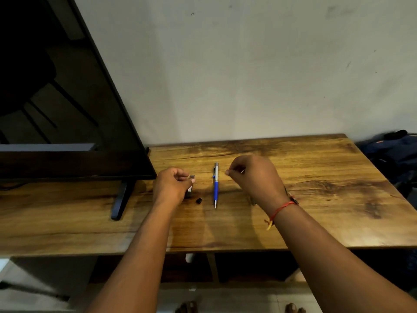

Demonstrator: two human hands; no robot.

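A blue and silver mechanical pencil (216, 184) lies on the wooden table (316, 199), pointing toward me, between my two hands. My left hand (171, 187) hovers just left of it, fingers curled round a small dark case (190, 189) with a grey end. A tiny black cap (198, 200) lies on the table beside that hand. My right hand (252, 175) is raised to the right of the pencil, thumb and forefinger pinching something very thin (234, 172), too small to name.
A large black TV screen (67, 98) stands on the table's left part, its dark foot (120, 199) reaching toward me. A pale wall rises behind. A dark blue bag (392, 154) lies beyond the table's right edge. My bare toes show below.
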